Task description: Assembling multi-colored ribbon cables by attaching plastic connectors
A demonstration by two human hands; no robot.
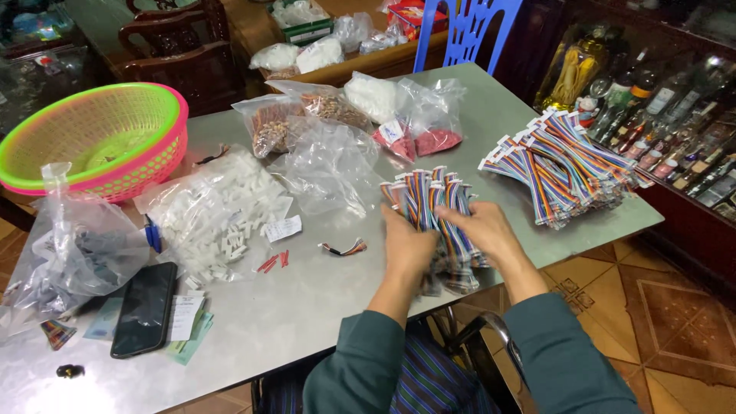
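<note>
Our left hand (pixel 406 244) and right hand (pixel 481 230) clasp a bundle of rainbow ribbon cables (pixel 433 201) at frame centre, above the steel table (pixel 307 307). Loosen either grip and, we judge, cables could slip out, scattering.

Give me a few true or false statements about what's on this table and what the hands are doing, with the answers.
1. Both hands hold one bundle of rainbow ribbon cables. True: the left hand and right hand grip it together.
2. The phone is propped upright. False: it lies flat on the table.
3. A second pile of ribbon cables lies toward the table's right edge. True.
4. The baskets sit on the floor. False: they are stacked on the table's far left.
</note>
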